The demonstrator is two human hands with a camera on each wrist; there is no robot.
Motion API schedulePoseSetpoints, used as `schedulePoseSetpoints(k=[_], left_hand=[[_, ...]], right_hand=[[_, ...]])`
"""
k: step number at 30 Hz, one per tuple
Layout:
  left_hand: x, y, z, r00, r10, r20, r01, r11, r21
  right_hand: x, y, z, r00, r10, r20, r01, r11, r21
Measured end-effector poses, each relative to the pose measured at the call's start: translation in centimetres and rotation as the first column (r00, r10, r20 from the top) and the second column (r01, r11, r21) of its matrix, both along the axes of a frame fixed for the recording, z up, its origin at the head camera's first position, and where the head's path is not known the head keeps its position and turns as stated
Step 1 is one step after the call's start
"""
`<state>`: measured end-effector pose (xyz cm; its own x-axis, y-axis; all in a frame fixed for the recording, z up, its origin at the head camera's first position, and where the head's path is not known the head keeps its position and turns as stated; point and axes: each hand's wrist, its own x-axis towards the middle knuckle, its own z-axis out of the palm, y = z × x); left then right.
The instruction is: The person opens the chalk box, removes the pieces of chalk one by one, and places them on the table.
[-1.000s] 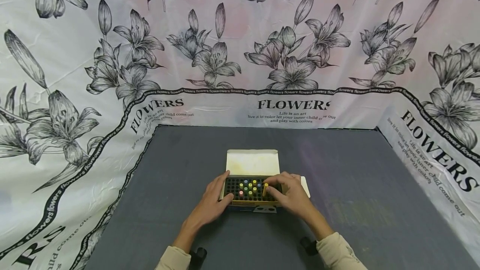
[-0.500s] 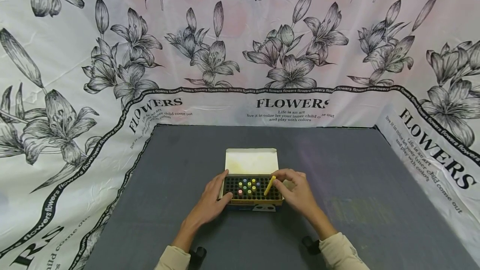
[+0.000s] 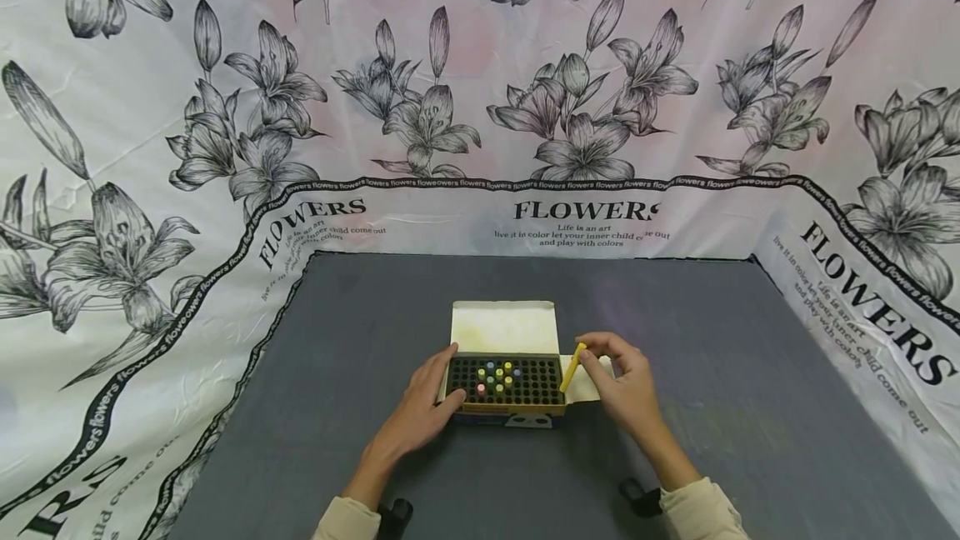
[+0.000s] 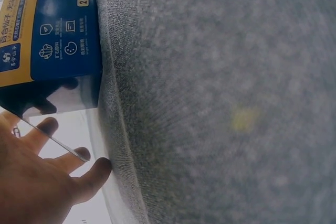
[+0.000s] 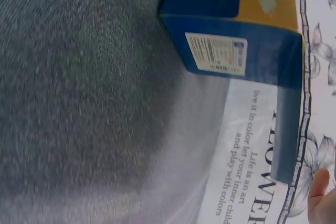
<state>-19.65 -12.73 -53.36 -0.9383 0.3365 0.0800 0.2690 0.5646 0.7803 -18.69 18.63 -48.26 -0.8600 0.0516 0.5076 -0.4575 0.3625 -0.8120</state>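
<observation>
An opened chalk box (image 3: 487,409) stands mid-table with a black holed insert. Several chalk sticks (image 3: 499,373) in yellow, green, blue and pink stand in the holes, left of the middle. My left hand (image 3: 422,398) rests at the box's left end, thumb over the front corner and index finger along the side. In the left wrist view, its fingers (image 4: 95,174) are spread and fairly straight beside the box. My right hand (image 3: 624,382) pinches a tilted yellow chalk stick (image 3: 573,367) by its upper end, just right of the box. The right wrist view shows only fingertips of that hand.
Raised at the box's back is the pale lid (image 3: 504,327), and a side flap (image 3: 583,391) sticks out to the right. The dark grey table (image 3: 375,298) is bordered by a white flower-printed cloth (image 3: 438,223).
My right hand has drawn the yellow chalk stick up out of the insert and carried it right, past the box's right end. My left hand has stayed at the left end.
</observation>
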Motion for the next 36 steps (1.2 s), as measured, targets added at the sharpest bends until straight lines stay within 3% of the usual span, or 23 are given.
schedulePoseSetpoints(k=[8, 13, 18, 36], left_hand=[[0.0, 0.1, 0.2, 1.0, 0.01, 0.003, -0.01, 1.0, -0.017], [0.1, 0.2, 0.4, 1.0, 0.012, 0.0, -0.012, 1.0, -0.012], [0.1, 0.2, 0.5, 0.999, 0.013, 0.031, -0.013, 1.0, -0.007], [-0.1, 0.3, 0.3, 0.999, 0.026, 0.02, -0.026, 1.0, -0.008]], right_hand=[[0.8, 1.7, 0.9, 0.999, -0.034, -0.011, 0.034, 0.999, -0.043], [1.4, 3.0, 0.8, 0.999, -0.033, -0.028, 0.032, 0.999, -0.036], [1.8, 4.3, 0.6, 0.996, -0.079, -0.041, 0.079, 0.997, -0.003], [2.5, 6.4, 0.2, 0.972, -0.221, 0.08, 0.221, 0.975, 0.013]])
